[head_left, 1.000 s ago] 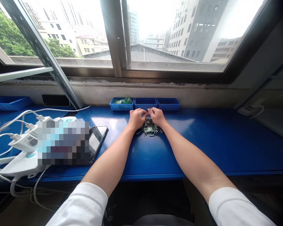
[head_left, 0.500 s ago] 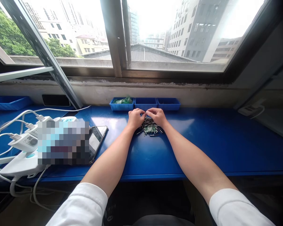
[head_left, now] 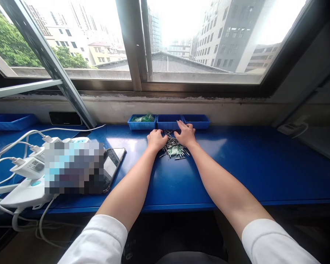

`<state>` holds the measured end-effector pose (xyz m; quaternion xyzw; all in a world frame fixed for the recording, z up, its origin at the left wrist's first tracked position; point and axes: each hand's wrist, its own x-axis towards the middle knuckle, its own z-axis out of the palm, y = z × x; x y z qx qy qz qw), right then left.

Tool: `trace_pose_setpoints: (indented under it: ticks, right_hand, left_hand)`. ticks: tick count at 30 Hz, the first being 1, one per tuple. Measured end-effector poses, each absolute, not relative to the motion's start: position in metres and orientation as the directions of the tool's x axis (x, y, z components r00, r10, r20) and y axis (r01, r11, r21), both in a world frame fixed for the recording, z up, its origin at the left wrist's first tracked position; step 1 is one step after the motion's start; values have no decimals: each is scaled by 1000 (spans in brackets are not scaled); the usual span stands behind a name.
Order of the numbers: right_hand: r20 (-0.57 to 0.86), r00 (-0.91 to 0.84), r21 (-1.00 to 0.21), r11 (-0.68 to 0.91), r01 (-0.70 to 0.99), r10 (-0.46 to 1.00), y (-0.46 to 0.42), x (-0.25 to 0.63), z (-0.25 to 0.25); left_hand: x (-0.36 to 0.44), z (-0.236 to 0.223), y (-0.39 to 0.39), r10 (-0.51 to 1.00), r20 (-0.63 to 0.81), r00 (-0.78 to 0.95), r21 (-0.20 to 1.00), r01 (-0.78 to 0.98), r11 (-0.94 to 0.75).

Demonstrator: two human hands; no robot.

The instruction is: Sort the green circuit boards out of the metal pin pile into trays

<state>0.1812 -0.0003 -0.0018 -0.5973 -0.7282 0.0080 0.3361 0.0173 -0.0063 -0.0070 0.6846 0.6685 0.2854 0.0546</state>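
Note:
A heap of thin metal pins (head_left: 170, 138), which look like blind rivets, lies on the blue tabletop. A small clear-green plastic packet (head_left: 175, 150) rests among them. My left hand (head_left: 155, 140) is at the heap's left edge, its thumb apart from the bent fingers; the fingertips are partly hidden. On the other side, my right hand (head_left: 186, 135) has its fingers spread, with the index stretched towards the blue bins and nothing visible in its grip. Just behind the hands stand the middle bin (head_left: 167, 127) and the right bin (head_left: 202, 124).
The left bin (head_left: 141, 125) holds green plastic packets. On the left of the blue table (head_left: 250, 168) are a phone (head_left: 116, 161), a white power strip (head_left: 24, 194) with plugs and cables, and a blurred-out patch. A metal post (head_left: 57, 66) slants down before the window.
My hands, which met at the fingertips above the heap, have parted. The right hand has spread its fingers towards the bins; the left has drawn slightly down and left.

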Motion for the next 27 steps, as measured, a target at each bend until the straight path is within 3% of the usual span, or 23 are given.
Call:
trace_pose_setpoints:
  ticks: [6,19,27]
  right_hand:
    - [388,-33,-365,187,912,921,5,185,-3]
    - [369,-59,-404,218,888,927,8,187,-6]
    - [512,-62,-409,306,860,857,3,181,-5]
  left_hand:
    - [18,-5,-8,956,289,-48,455,886,-93]
    - [18,-4,-9,966,259,-20,434,896,-98]
    - [18,-5,-8,962,272,-3,421,900,-116]
